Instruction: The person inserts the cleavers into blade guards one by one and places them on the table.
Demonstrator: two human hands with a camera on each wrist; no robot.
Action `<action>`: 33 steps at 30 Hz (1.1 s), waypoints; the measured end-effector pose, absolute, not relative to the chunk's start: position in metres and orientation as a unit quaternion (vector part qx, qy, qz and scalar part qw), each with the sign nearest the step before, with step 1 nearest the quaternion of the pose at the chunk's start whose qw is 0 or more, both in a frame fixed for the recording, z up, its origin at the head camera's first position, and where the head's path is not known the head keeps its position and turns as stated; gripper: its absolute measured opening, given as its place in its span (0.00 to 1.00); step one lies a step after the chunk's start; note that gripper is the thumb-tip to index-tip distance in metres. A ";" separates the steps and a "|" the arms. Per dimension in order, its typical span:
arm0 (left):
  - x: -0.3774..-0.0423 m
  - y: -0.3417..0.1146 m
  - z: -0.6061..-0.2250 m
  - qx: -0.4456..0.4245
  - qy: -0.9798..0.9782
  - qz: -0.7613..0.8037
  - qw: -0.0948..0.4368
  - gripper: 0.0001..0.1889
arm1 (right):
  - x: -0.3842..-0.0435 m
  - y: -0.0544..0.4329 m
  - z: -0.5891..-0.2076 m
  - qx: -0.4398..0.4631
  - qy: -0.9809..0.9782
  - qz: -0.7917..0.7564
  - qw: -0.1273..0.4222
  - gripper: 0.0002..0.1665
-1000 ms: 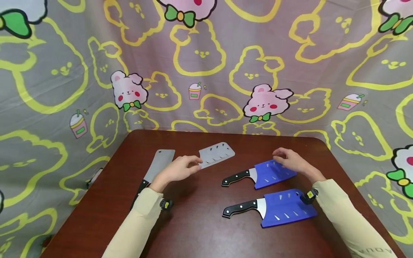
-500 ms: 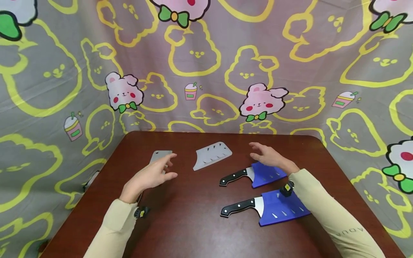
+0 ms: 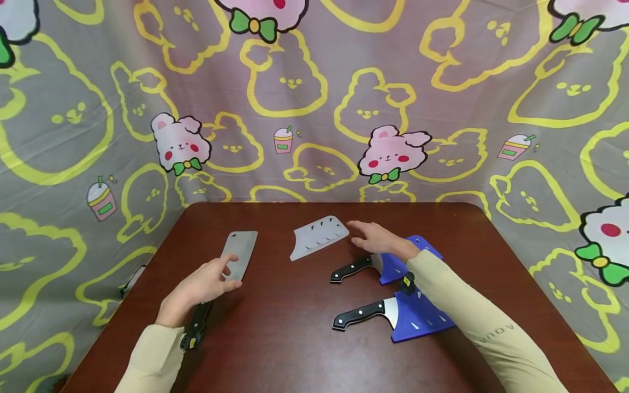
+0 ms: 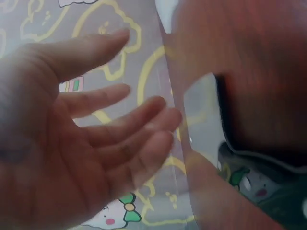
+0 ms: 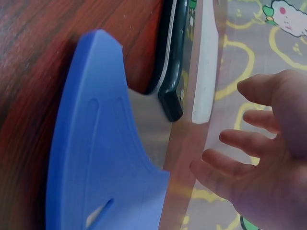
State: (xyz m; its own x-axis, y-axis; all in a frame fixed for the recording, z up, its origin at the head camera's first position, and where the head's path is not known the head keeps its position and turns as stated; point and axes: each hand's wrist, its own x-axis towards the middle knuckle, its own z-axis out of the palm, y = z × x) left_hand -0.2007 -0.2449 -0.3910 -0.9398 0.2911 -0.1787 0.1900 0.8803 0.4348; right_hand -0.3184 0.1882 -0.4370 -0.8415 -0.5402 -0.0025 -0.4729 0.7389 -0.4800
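Note:
My left hand (image 3: 201,285) is over a bare cleaver (image 3: 245,252) at the table's left, fingers slightly bent and holding nothing. It hides part of the blade; the black handle shows below the wrist. In the left wrist view the palm (image 4: 91,158) faces the camera with fingers spread. My right hand (image 3: 379,240) is next to the right end of a white slotted blade cover (image 3: 319,238), its fingers extended and holding nothing. In the right wrist view the cover (image 5: 205,72) stands apart from the fingers. Below that wrist lies a cleaver in a blue cover (image 5: 96,143).
Nearer the front lies a second cleaver with a black handle (image 3: 361,315) and a blue slotted cover (image 3: 417,322), partly under the right forearm. A patterned cloth (image 3: 295,98) stands around the back and sides of the brown table (image 3: 275,338).
My left hand has moved left and toward me, from the white cover to the bare cleaver. My right hand has moved left from the far blue-covered cleaver toward the white cover. The view has shifted slightly.

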 end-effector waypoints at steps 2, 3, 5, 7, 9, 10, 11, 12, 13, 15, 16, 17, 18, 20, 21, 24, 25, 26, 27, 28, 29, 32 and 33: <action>-0.197 -0.249 -0.393 0.107 0.966 0.195 0.130 0.32 | -0.318 0.183 -0.436 -0.272 0.932 -0.227 0.076 0.34; -0.195 -0.252 -0.394 0.097 0.968 0.187 0.136 0.30 | -0.318 0.181 -0.437 -0.270 0.934 -0.221 0.078 0.34; -0.194 -0.256 -0.397 0.076 0.971 0.171 0.148 0.28 | -0.319 0.179 -0.440 -0.268 0.935 -0.215 0.085 0.34; -0.191 -0.259 -0.399 0.061 0.972 0.161 0.159 0.26 | -0.320 0.177 -0.441 -0.267 0.936 -0.211 0.093 0.34; -0.188 -0.261 -0.401 0.055 0.972 0.154 0.170 0.24 | -0.321 0.175 -0.442 -0.268 0.935 -0.211 0.102 0.34; -0.187 -0.262 -0.402 0.054 0.971 0.152 0.174 0.23 | -0.321 0.174 -0.442 -0.268 0.934 -0.212 0.105 0.34; -0.186 -0.262 -0.402 0.053 0.971 0.151 0.178 0.22 | -0.321 0.173 -0.443 -0.270 0.933 -0.211 0.106 0.34; -0.185 -0.263 -0.402 0.054 0.971 0.149 0.178 0.22 | -0.321 0.172 -0.443 -0.271 0.934 -0.209 0.106 0.33; -0.184 -0.263 -0.402 0.054 0.971 0.148 0.178 0.21 | -0.322 0.171 -0.443 -0.271 0.934 -0.208 0.105 0.33; -0.182 -0.264 -0.401 0.050 0.972 0.146 0.175 0.21 | -0.322 0.170 -0.442 -0.273 0.935 -0.200 0.103 0.32; -0.181 -0.265 -0.401 0.048 0.973 0.142 0.173 0.21 | -0.323 0.168 -0.442 -0.273 0.936 -0.197 0.104 0.32; -0.181 -0.266 -0.400 0.045 0.974 0.140 0.172 0.21 | -0.323 0.167 -0.442 -0.274 0.936 -0.193 0.108 0.32; -0.180 -0.266 -0.400 0.042 0.974 0.139 0.173 0.21 | -0.323 0.165 -0.442 -0.273 0.936 -0.190 0.113 0.33; -0.179 -0.269 -0.401 0.038 0.973 0.139 0.179 0.22 | -0.323 0.161 -0.442 -0.273 0.937 -0.179 0.128 0.33; -0.179 -0.270 -0.402 0.037 0.973 0.138 0.181 0.23 | -0.322 0.160 -0.443 -0.274 0.936 -0.173 0.136 0.33; -0.179 -0.273 -0.403 0.027 0.971 0.143 0.189 0.24 | -0.321 0.156 -0.444 -0.277 0.935 -0.158 0.153 0.33; -0.180 -0.274 -0.404 0.023 0.971 0.143 0.190 0.24 | -0.321 0.155 -0.444 -0.280 0.935 -0.154 0.154 0.33; -0.181 -0.274 -0.404 0.019 0.971 0.143 0.190 0.24 | -0.320 0.154 -0.445 -0.283 0.934 -0.152 0.155 0.32; -0.181 -0.275 -0.404 0.015 0.971 0.144 0.191 0.25 | -0.320 0.153 -0.445 -0.284 0.935 -0.149 0.155 0.32; -0.182 -0.276 -0.404 0.010 0.970 0.145 0.193 0.25 | -0.319 0.153 -0.445 -0.285 0.935 -0.147 0.153 0.32; -0.183 -0.277 -0.403 0.007 0.970 0.146 0.194 0.25 | -0.319 0.153 -0.445 -0.285 0.935 -0.143 0.152 0.32; -0.185 -0.279 -0.404 0.001 0.969 0.148 0.197 0.26 | -0.316 0.152 -0.443 -0.280 0.939 -0.134 0.150 0.32; -0.185 -0.279 -0.404 -0.002 0.969 0.149 0.197 0.25 | -0.315 0.152 -0.441 -0.276 0.940 -0.132 0.150 0.32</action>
State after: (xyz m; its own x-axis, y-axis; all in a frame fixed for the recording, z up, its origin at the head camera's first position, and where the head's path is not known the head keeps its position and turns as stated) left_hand -0.1854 -0.2794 -0.4041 -0.9228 0.0537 -0.3816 -0.0631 0.9558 0.2872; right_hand -0.3154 0.1519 -0.4414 -0.8029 -0.5583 -0.2090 -0.4789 0.8128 -0.3316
